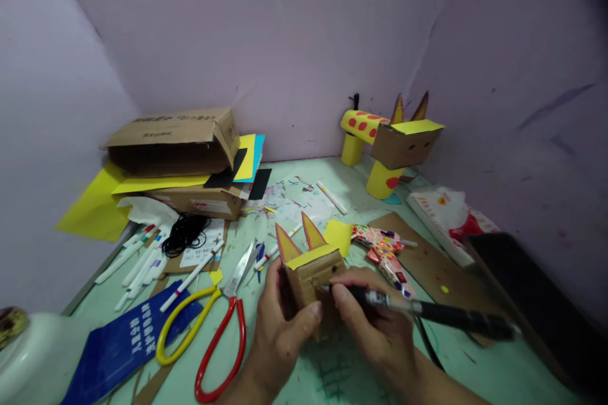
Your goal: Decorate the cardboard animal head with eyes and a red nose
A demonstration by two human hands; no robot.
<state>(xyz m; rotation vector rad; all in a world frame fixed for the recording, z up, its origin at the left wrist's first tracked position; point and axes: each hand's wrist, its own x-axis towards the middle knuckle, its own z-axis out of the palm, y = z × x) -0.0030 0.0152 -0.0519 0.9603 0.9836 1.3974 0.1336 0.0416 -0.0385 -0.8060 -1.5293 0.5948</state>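
My left hand [287, 329] is wrapped around the left side of a small cardboard box head [304, 281], thumb across its front. Two pointed ears, orange-yellow with dark edges, rise from its top, which carries a yellow paper strip [313, 255]. Closed around a black pen [427, 310], my right hand [375, 323] rests against the box's right side. The pen's tip meets the front face near a faint drawn mark. Part of the box's lower front is hidden by my fingers. Left of my hands lie scissors [232, 294] with one yellow and one red handle, blades apart.
A yellow, red-spotted cardboard animal [380, 139] stands at the back right. Cardboard boxes [175, 139] with coloured paper sit back left. White markers [142, 266], black cord [186, 234], a blue packet [128, 342], a glue gun [384, 250] and a dark phone-like slab [532, 310] surround my hands.
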